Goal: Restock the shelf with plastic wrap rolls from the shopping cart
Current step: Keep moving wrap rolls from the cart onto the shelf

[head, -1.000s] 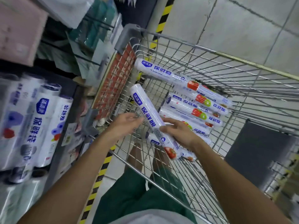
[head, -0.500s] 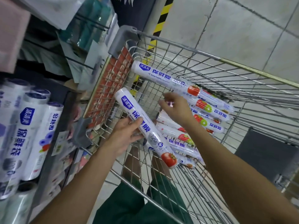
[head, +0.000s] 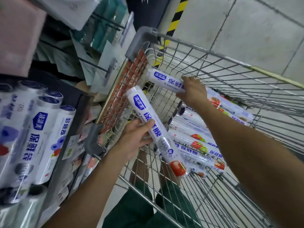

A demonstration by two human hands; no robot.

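Pickup step in hand. Nearest, left hand with fingers curled round the middle of a long white plastic wrap roll with blue lettering and a red tomato picture, held slanting above the silver wire shopping cart. Below it, more such rolls heaped on the cart floor. Further on, right hand closed round a second white roll at the far cart corner. Probably next: lifting both out, then turning left to the dark shelf. Firm grip needed, judging by the smooth glossy film.

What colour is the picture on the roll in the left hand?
Red, a tomato picture low on the roll; the head view shows it.
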